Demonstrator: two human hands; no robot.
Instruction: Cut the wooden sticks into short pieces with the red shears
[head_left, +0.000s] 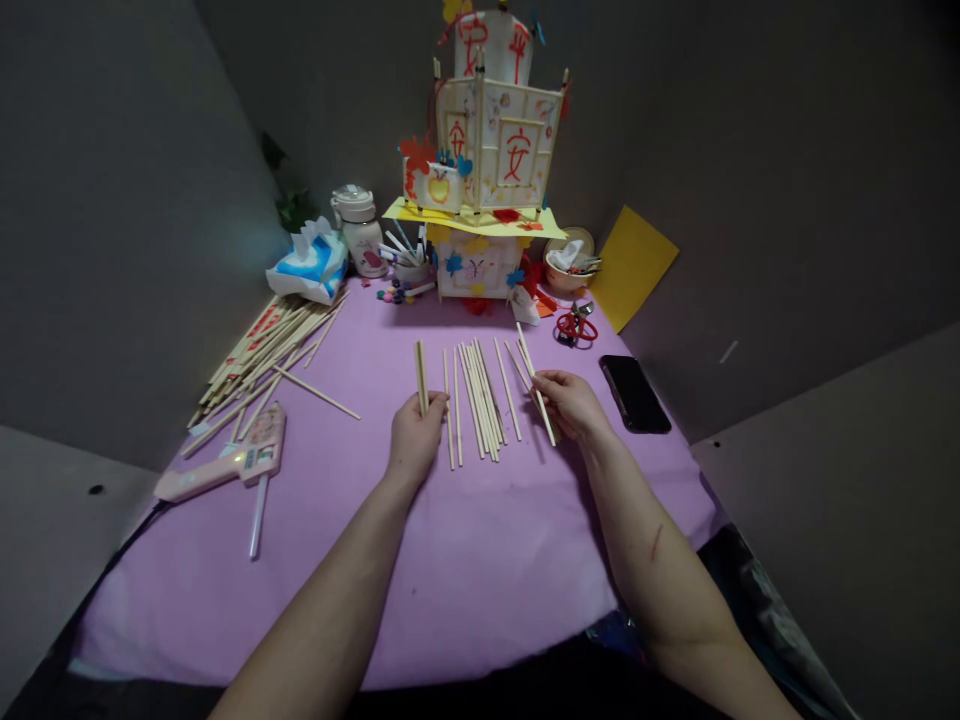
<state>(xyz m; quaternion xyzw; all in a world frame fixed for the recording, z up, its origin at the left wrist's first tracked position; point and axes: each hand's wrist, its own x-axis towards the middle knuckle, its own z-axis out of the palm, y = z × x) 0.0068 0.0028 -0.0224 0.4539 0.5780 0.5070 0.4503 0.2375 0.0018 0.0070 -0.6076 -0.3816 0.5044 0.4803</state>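
Note:
My left hand (417, 432) is closed around a few wooden sticks (421, 375), which point up from the fist. With thumb and fingers, my right hand (568, 402) grips a wooden stick (534, 380) that slants over the cloth; whether a second stick is in these fingers I cannot tell. Between the hands, a row of loose wooden sticks (484, 402) lies on the purple tablecloth (487, 560). Single sticks lie a little apart at both sides of the row, close to my fingers.
A paper-and-stick lantern tower (480, 265) stands at the back. On the left are a stick pile (277, 335), a tissue pack (309, 265), a jar (364, 240) and a pink glue gun (251, 455). Red-handled scissors (576, 328) and a phone (634, 394) lie right.

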